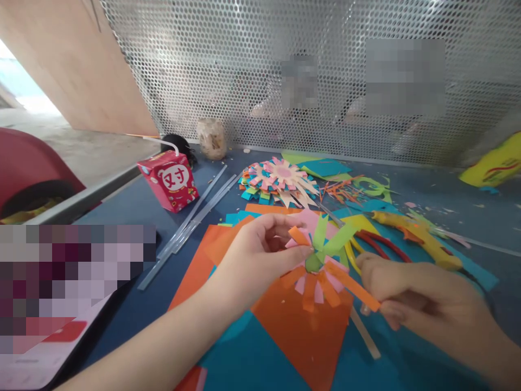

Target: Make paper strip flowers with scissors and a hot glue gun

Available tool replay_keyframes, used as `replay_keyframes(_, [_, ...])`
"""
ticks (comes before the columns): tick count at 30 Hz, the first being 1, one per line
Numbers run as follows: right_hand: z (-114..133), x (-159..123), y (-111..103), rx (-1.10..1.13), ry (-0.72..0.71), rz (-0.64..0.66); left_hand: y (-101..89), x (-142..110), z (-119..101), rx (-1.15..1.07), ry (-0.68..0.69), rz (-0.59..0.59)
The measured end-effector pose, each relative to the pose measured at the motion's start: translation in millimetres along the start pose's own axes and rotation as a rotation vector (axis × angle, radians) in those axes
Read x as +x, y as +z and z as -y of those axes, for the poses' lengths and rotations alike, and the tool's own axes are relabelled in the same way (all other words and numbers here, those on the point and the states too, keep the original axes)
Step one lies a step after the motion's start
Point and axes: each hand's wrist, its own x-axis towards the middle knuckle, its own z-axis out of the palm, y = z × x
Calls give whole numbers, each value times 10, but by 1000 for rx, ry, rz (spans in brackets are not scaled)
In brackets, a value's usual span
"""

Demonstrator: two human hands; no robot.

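Observation:
Between my hands is a layered paper flower (315,290) with orange and pink petals below and green strips standing up at its middle. My left hand (266,247) pinches its left side, thumb near the green centre. With thumb and fingers my right hand (415,293) grips the outer end of a long orange paper strip (358,290) that reaches to the flower. Under the flower lie orange paper sheets (301,342) and blue paper sheets (232,358). Scissors with yellow and red handles (376,243) rest just beyond my right hand, partly hidden by it.
A yellow glue gun (427,241) lies at the right; clear glue sticks (199,209) are on the left. Beyond are a red drink carton (169,182), a glass jar (211,138), finished paper flowers (280,179) and paper scraps (342,190). A phone (61,336) sits front left. A perforated metal panel (244,70) rises behind.

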Motion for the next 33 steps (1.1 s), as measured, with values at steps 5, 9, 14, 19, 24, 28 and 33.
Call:
replay_keyframes(5, [-7,-3,27,-147,40,-84,26,-27,-25,1,17,-9])
replay_keyframes(9, [70,56,58,-380,-12,-132,58,-60,-20,23,40,-6])
replay_keyframes(14, [159,110,94,-681,-120,-207,70,-69,35,100,76,-1])
replay_keyframes(19, [143,92,118,-711,-106,-195,82,-58,42,79,98,-3])
replay_keyframes(24, [159,121,147,-724,-108,-192,104,-59,37,89,101,-17])
replay_keyframes(28, [167,119,159,-733,-86,-217,121,-73,40,67,110,0])
replay_keyframes(33, [150,66,149,-741,-75,-212,125,-84,39,36,102,14])
